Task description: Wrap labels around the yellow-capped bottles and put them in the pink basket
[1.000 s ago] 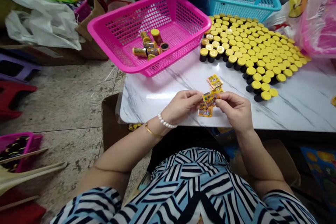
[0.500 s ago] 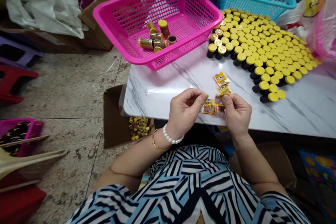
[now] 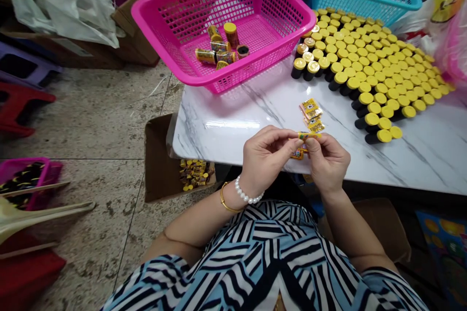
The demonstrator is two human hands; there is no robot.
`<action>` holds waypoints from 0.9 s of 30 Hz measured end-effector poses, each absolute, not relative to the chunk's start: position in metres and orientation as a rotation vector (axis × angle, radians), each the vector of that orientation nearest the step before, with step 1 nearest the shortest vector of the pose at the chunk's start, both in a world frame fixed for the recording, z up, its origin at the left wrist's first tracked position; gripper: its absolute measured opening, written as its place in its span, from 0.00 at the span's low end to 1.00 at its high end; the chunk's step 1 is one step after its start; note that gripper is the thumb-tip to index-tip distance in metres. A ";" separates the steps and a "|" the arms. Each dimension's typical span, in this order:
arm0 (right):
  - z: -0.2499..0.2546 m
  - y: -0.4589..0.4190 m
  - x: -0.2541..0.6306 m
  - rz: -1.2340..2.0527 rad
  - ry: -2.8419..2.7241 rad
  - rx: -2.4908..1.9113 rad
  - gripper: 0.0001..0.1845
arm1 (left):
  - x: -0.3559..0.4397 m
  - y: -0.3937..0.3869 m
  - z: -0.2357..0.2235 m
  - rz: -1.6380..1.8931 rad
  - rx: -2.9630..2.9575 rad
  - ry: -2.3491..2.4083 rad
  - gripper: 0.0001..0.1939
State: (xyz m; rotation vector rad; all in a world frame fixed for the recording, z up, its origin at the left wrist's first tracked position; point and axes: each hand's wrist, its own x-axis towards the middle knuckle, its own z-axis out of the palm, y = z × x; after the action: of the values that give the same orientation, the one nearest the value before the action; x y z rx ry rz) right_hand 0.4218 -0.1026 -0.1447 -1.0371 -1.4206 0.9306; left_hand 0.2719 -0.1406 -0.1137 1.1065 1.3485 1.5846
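My left hand (image 3: 268,160) and my right hand (image 3: 329,161) meet over the table's near edge. Between their pinched fingertips is a yellow printed label (image 3: 309,135), one end in each hand. Partly hidden below the fingers, more printed labels (image 3: 297,154) lie on the table. Just beyond my hands sits a small, loose stack of yellow labels (image 3: 311,111). To the right, black canisters with yellow lids (image 3: 384,136) stand upright in a dense group.
A pink basket (image 3: 222,81) on the white table (image 3: 219,129) contains several labelled canisters (image 3: 231,34). Behind the canister group is a blue basket (image 3: 365,2). On the floor at left, a cardboard box (image 3: 160,160) holds labelled canisters (image 3: 195,175). Stools (image 3: 22,107) stand farther left.
My left hand has moved right and now grips the label beside my right hand's fingers. The label has been raised and turned edge-on. The whole view has shifted slightly.
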 end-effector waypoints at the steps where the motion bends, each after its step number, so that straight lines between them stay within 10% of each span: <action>1: -0.146 -0.103 0.422 0.902 -1.436 -1.029 0.09 | 0.271 -0.141 -0.115 1.579 1.108 1.344 0.05; 13: -0.139 -0.101 0.432 0.662 -1.740 -0.983 0.08 | 0.267 -0.135 -0.119 1.526 1.054 1.388 0.06; 20: -0.141 -0.062 0.543 -0.417 -1.566 -1.644 0.24 | 0.258 -0.129 -0.123 1.488 0.801 1.336 0.10; 27: -0.142 -0.055 0.546 -0.262 -1.418 -1.761 0.16 | 0.259 -0.122 -0.120 1.292 0.672 1.181 0.12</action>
State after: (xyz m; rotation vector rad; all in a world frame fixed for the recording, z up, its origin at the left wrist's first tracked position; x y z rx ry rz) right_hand 0.5459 -0.0552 -0.1420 -1.7606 -1.4184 -0.2620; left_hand 0.2586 -0.1222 -0.1198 0.6724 1.1809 1.2925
